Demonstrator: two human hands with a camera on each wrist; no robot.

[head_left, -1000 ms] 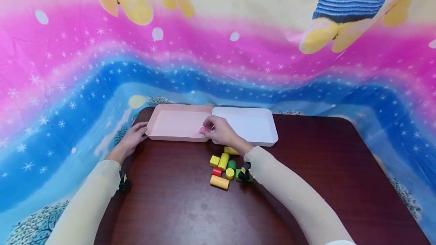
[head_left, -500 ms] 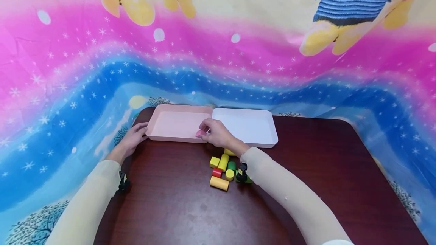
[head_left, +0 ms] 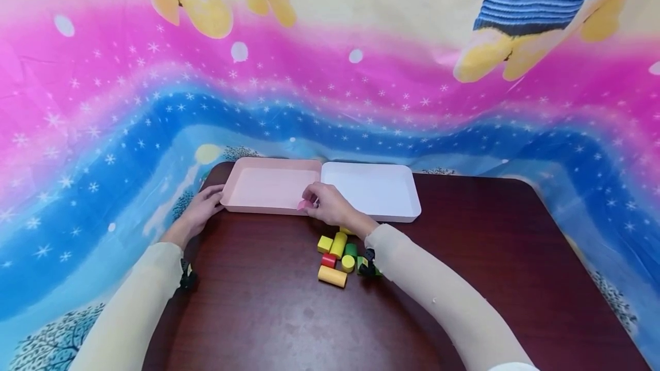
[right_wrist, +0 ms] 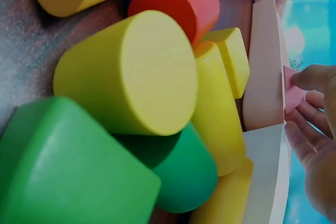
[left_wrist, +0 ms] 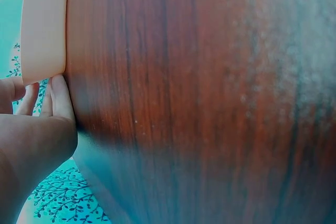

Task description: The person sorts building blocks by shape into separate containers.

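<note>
A small pink block (head_left: 303,204) sits pinched in the fingertips of the right hand (head_left: 330,206), just left of frame centre in the head view, right at the near rim of the pink tray (head_left: 268,188), by its right-hand corner; the right wrist view shows the same pink piece (right_wrist: 292,96) caught between thumb and fingers against the tray's edge. That grip is closed tight round the block. The left hand (head_left: 202,210) is over at the pink tray's left end, fingers laid fairly straight against its side and holding nothing, as the left wrist view shows with the fingers (left_wrist: 58,95) touching the tray (left_wrist: 44,24). A white tray (head_left: 376,190) sits just beside the pink one on its right, the two touching. Below the right wrist, near the middle of the dark wooden desk (head_left: 490,256), lies a cluster of blocks: a yellow cube (head_left: 325,243), an upright-looking yellow cylinder (head_left: 338,244), a red cylinder (head_left: 328,260), a green cylinder (head_left: 351,249), and a yellow cylinder on its side (head_left: 332,276).
</note>
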